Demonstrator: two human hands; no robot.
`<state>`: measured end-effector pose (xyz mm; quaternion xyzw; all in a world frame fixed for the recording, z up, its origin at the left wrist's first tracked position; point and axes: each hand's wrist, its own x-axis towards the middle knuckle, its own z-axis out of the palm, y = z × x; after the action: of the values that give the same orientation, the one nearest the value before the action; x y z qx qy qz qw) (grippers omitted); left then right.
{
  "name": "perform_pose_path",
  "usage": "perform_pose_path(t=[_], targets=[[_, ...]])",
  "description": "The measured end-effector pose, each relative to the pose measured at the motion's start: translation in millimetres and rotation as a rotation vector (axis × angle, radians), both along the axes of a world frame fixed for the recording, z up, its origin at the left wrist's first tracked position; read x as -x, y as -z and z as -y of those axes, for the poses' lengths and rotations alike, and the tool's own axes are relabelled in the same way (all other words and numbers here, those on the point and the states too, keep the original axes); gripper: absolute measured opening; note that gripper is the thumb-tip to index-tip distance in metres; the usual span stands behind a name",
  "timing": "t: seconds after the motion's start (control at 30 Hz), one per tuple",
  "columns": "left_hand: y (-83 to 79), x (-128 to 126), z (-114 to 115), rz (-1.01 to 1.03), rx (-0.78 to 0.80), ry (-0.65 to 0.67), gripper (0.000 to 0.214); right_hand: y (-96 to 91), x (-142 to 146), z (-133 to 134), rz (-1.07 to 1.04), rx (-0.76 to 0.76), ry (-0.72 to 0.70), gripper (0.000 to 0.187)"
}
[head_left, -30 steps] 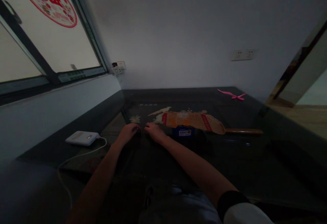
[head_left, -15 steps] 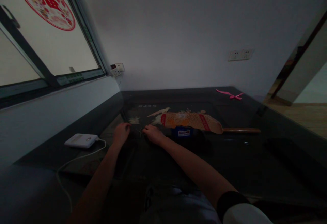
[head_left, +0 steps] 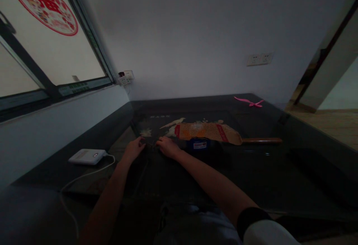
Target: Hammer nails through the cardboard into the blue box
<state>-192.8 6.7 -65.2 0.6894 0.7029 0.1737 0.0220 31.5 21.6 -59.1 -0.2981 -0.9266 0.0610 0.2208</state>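
Note:
Both of my hands rest on a dark glass-topped table (head_left: 260, 170), close together near its middle. My left hand (head_left: 134, 148) has its fingers curled in a pinch, and my right hand (head_left: 167, 147) is curled the same way; a tiny thin thing sits between them, too small and dark to name. Just right of my right hand lies a small blue box (head_left: 199, 144), and behind it an orange woven fan with a wooden handle (head_left: 208, 131).
A white power bank (head_left: 87, 156) with a white cable (head_left: 84, 176) lies at the left of the table under the window. A pink ribbon bow (head_left: 249, 102) sits at the far right corner. Wall sockets (head_left: 258, 59) are on the back wall.
My left hand drew a little away from my right hand and came back close. The view has turned slightly to the right.

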Motion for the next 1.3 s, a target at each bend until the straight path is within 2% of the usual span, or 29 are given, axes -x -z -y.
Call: perform_pose_path(t=[0.27,0.5,0.8,1.17,1.3], targets=[[-2.6,-11.2,1.4,0.065,0.029,0.128,0.030,3.1,1.1,-3.1,-0.062,0.015,0.016,0.028],[-4.2,-8.5,2.5,0.006,-0.032,0.056,0.024,3.0,0.2,-1.7,-0.088,0.009,0.018,0.026],[0.5,-8.0,-0.8,0.040,-0.014,0.195,0.020,5.1,1.3,-3.3,-0.074,0.014,0.028,0.026],[-2.8,-9.5,3.4,0.168,0.036,0.287,0.023,7.2,2.1,-4.8,-0.071,0.017,0.020,0.024],[-5.3,-11.6,5.8,0.138,0.062,0.301,0.023,6.8,1.6,-4.7,-0.068,0.020,0.010,0.023]])
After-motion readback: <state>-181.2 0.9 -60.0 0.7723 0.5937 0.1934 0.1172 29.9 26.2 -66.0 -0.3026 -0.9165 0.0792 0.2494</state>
